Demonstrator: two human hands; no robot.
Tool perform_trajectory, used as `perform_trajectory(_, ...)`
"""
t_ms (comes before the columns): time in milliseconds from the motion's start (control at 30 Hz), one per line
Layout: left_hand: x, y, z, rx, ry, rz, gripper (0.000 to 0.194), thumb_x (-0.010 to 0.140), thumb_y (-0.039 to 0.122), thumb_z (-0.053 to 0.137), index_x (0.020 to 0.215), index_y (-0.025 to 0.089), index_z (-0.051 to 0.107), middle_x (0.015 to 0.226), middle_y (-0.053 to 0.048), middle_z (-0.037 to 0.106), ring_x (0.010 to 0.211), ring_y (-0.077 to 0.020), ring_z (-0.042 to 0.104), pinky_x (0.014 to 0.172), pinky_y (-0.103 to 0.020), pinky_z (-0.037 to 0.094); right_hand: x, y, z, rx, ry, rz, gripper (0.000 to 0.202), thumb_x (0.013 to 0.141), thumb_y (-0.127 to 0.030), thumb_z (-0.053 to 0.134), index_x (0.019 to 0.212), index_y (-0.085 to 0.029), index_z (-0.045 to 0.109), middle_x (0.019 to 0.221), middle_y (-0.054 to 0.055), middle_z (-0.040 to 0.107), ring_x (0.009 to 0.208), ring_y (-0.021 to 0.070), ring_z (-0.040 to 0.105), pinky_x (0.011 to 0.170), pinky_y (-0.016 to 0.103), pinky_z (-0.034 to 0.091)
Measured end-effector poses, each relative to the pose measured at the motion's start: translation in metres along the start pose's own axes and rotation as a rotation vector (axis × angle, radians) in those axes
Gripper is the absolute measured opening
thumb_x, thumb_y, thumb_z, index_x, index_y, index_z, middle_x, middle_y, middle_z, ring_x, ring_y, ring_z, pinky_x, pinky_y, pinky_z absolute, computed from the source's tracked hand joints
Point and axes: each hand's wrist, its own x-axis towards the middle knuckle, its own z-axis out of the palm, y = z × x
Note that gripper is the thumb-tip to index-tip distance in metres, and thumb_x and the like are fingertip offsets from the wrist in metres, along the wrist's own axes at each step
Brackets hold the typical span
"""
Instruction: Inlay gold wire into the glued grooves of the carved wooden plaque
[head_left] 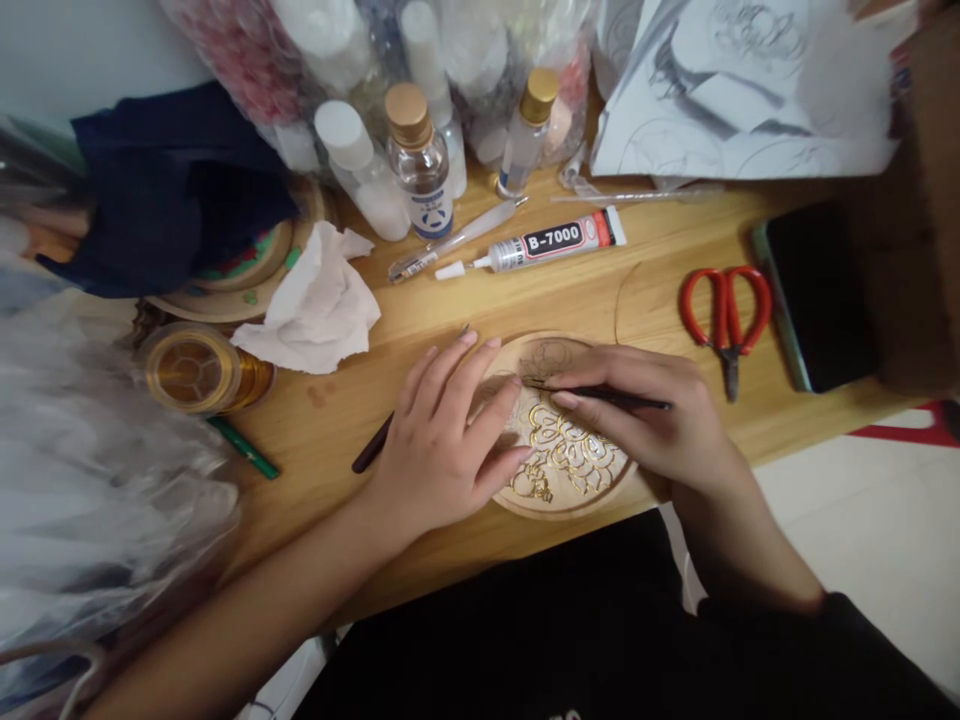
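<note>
A round wooden plate (pixel 551 508) lies on the table, with a flower outlined in raised gold wire (pixel 574 450) and pencil lines on its upper part. My left hand (pixel 442 440) rests with fingers spread over the plate's left side, holding nothing. In my right hand (pixel 652 405), slim black tweezers (pixel 626 398) are pinched between thumb and fingers. Their tip touches or nearly touches the plate close to my left index fingertip; whether a bit of wire is in the tip is too small to tell. A dark pen-like stick (pixel 373 445) lies partly hidden beneath my left hand.
Behind the plate lie a B-7000 glue tube (pixel 555 240) and a clear pen (pixel 457 240), before several bottles (pixel 420 170). Red-handled cutters (pixel 726 310) and a phone (pixel 817 300) lie right. At left are crumpled tissue (pixel 322 300), a gold wire spool (pixel 199 370) and a green stick (pixel 244 447).
</note>
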Motion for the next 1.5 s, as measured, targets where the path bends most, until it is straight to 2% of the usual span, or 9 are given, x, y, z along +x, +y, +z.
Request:
perform_trajectory(267, 0.0, -0.001, 0.0, 0.002, -0.031, -0.002, 0.048, 0.088, 0.038, 0.061, 0.127, 0.01, 0.056, 0.139, -0.023, 0.047, 0.134, -0.0395, 0.041, 0.107, -0.059, 0.04, 0.0, -0.001, -0.001, 0.024, -0.005, 0.026, 0.015, 0.085, -0.014, 0.069, 0.099, -0.018, 0.069, 0.102, 0.005, 0.076, 0.096, 0.0137, 0.072, 0.084, 0.025, 0.058)
perform_trajectory(467, 0.0, 0.001, 0.0, 0.007, -0.04, -0.018, 0.045, 0.089, 0.039, 0.06, 0.125, 0.012, 0.057, 0.141, -0.022, 0.047, 0.135, -0.0387, 0.041, 0.107, -0.059, 0.04, -0.001, -0.002, 0.0, 0.032, 0.02, 0.057, 0.013, 0.085, -0.017, 0.069, 0.098, -0.02, 0.07, 0.101, 0.004, 0.076, 0.093, 0.015, 0.072, 0.081, 0.028, 0.059)
perform_trajectory(600, 0.0, 0.001, 0.0, 0.0, -0.044, -0.023, 0.046, 0.088, 0.039, 0.061, 0.126, 0.012, 0.058, 0.141, -0.022, 0.047, 0.135, -0.0391, 0.041, 0.107, -0.058, 0.039, -0.001, -0.001, -0.001, 0.025, 0.028, 0.045, 0.011, 0.084, -0.017, 0.07, 0.095, -0.019, 0.07, 0.095, 0.003, 0.076, 0.084, 0.0126, 0.072, 0.075, 0.025, 0.059)
perform_trajectory(767, 0.001, 0.002, -0.001, 0.036, -0.05, -0.02, 0.045, 0.089, 0.04, 0.06, 0.124, 0.012, 0.059, 0.14, -0.023, 0.048, 0.134, -0.0404, 0.042, 0.106, -0.058, 0.038, -0.001, -0.001, -0.001, 0.036, 0.041, 0.048, 0.009, 0.084, -0.017, 0.071, 0.092, -0.018, 0.069, 0.093, 0.003, 0.076, 0.083, 0.0127, 0.071, 0.072, 0.024, 0.058)
perform_trajectory(900, 0.001, 0.003, -0.002, 0.108, -0.053, -0.002, 0.048, 0.09, 0.048, 0.057, 0.124, 0.015, 0.06, 0.142, -0.022, 0.048, 0.134, -0.0406, 0.042, 0.107, -0.057, 0.035, -0.004, -0.003, 0.001, 0.038, 0.124, 0.083, 0.006, 0.083, -0.019, 0.071, 0.089, -0.021, 0.07, 0.084, 0.002, 0.075, 0.075, 0.0133, 0.07, 0.063, 0.026, 0.056)
perform_trajectory(1033, 0.0, 0.004, -0.002, 0.164, -0.046, 0.017, 0.053, 0.09, 0.054, 0.055, 0.125, 0.015, 0.06, 0.144, -0.02, 0.048, 0.135, -0.0394, 0.041, 0.109, -0.055, 0.032, -0.009, -0.005, 0.003, 0.09, 0.27, 0.169, 0.01, 0.082, -0.016, 0.072, 0.09, -0.023, 0.071, 0.083, 0.0, 0.074, 0.074, 0.0121, 0.068, 0.064, 0.025, 0.056)
perform_trajectory(1233, -0.001, 0.003, -0.002, 0.145, -0.044, 0.004, 0.05, 0.089, 0.049, 0.058, 0.126, 0.016, 0.059, 0.142, -0.021, 0.049, 0.134, -0.0398, 0.042, 0.107, -0.056, 0.034, -0.012, -0.002, 0.004, 0.126, 0.447, 0.204, 0.015, 0.082, -0.012, 0.071, 0.089, -0.025, 0.072, 0.083, 0.002, 0.074, 0.074, 0.0142, 0.068, 0.068, 0.027, 0.057)
perform_trajectory(1500, -0.001, 0.002, -0.001, 0.094, -0.024, -0.002, 0.053, 0.09, 0.048, 0.056, 0.131, 0.015, 0.055, 0.141, -0.022, 0.047, 0.135, -0.0393, 0.04, 0.109, -0.057, 0.033, -0.01, 0.005, 0.009, 0.172, 0.504, 0.248, 0.011, 0.079, -0.015, 0.074, 0.085, -0.024, 0.072, 0.078, -0.001, 0.073, 0.07, 0.0123, 0.068, 0.064, 0.025, 0.057)
